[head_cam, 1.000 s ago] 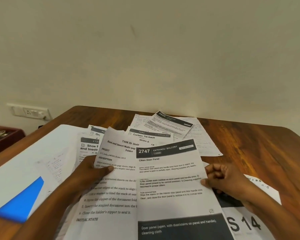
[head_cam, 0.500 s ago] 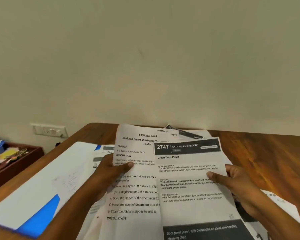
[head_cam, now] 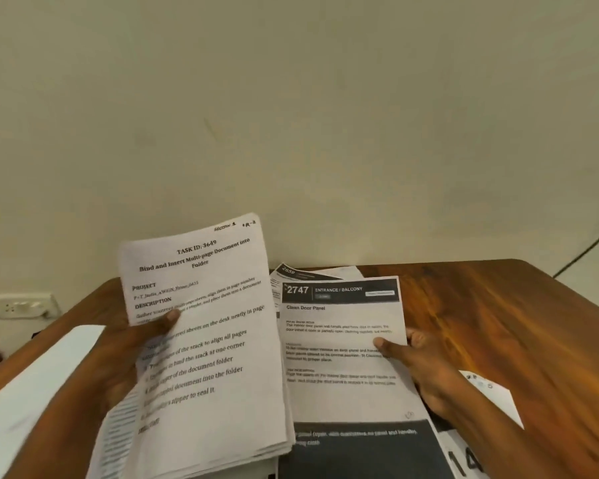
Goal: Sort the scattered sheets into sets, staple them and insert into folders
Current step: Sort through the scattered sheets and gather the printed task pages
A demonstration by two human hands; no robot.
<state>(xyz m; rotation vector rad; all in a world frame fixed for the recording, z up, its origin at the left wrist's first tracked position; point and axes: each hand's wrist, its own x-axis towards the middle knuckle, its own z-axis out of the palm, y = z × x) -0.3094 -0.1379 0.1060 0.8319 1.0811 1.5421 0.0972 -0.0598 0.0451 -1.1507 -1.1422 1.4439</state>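
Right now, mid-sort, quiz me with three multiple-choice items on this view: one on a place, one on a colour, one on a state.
1. Where is the "Clean Door Panel" sheet?
A. right of the "TASK ID: 3649" stack
B. left of it
C. under the table

2. What colour is that sheet's header band?
A. red
B. dark grey
C. yellow

3. What is the left hand doing?
A. hanging idle
B. pressing flat on the table
C. holding the stack raised

Key: 1 A, it lies toward the right hand. 2 B, white "2747" on dark. 3 C, thumb over the front page.
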